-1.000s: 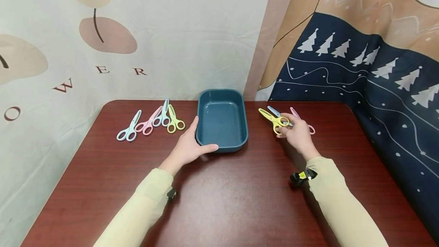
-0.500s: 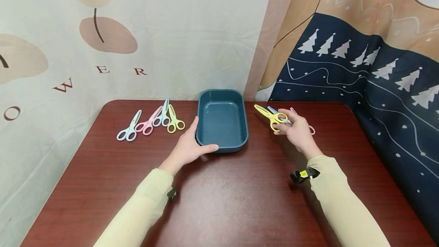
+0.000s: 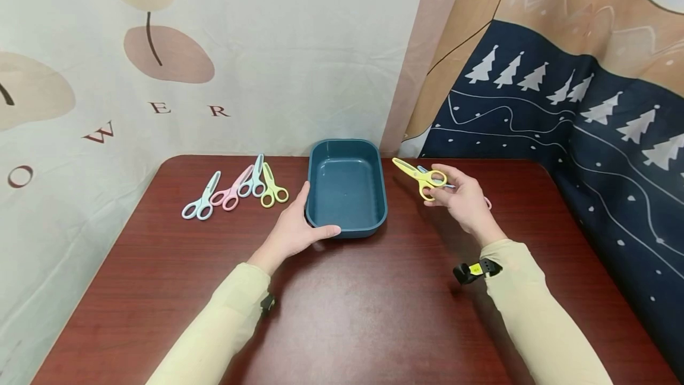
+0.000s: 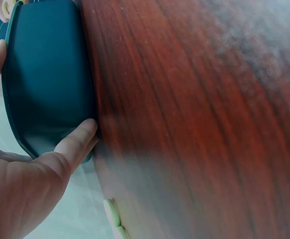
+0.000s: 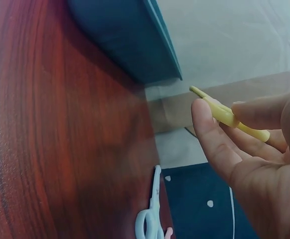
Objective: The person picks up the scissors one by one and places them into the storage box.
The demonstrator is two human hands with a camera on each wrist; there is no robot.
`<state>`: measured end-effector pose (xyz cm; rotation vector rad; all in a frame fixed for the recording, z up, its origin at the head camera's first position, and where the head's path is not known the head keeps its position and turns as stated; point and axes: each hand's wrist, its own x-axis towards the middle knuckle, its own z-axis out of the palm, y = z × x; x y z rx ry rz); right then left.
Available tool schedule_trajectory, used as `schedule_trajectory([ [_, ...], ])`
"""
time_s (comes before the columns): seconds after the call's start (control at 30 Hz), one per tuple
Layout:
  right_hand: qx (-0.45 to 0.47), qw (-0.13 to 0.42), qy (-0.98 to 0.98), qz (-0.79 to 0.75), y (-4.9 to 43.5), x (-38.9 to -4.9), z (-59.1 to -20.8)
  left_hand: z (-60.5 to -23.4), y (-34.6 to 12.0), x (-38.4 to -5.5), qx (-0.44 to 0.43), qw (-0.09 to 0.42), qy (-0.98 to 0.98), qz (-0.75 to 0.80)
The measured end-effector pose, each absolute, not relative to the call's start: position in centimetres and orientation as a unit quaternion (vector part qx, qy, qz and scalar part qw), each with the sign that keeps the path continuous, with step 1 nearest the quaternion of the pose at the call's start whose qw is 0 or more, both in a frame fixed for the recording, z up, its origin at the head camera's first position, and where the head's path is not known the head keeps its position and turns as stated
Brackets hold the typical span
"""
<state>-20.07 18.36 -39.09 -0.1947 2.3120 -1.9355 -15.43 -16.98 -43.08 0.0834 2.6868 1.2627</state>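
Observation:
My right hand (image 3: 462,199) pinches a pair of yellow scissors (image 3: 426,180) by the handle loops, with the blades pointing left toward the bin. In the right wrist view the yellow scissors (image 5: 222,113) sit between thumb and fingertips, above the table. Behind that hand lie blue scissors (image 5: 151,214) and pink scissors (image 3: 487,202), both mostly hidden in the head view. My left hand (image 3: 291,227) rests against the near left corner of a dark teal bin (image 3: 347,233), thumb along the front and fingers along the left side. Nothing lies inside the bin.
Left of the bin lie several more scissors: light blue scissors (image 3: 201,199), pink scissors (image 3: 231,193), a second light blue pair (image 3: 253,180) and green scissors (image 3: 274,190). The brown table (image 3: 347,314) backs onto a cloth-covered wall (image 3: 299,76).
My right hand has lifted the yellow scissors up and slightly left, away from the blue pair. The left hand and the bin have stayed in place.

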Motion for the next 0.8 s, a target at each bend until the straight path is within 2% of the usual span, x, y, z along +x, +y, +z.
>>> schedule_trajectory([
  [0.8, -0.092, 0.104, 0.752, -0.644, 16.2, -19.6, -37.4, -43.0, -16.9, -15.3, 0.027, 0.086, 0.903, 0.420],
])
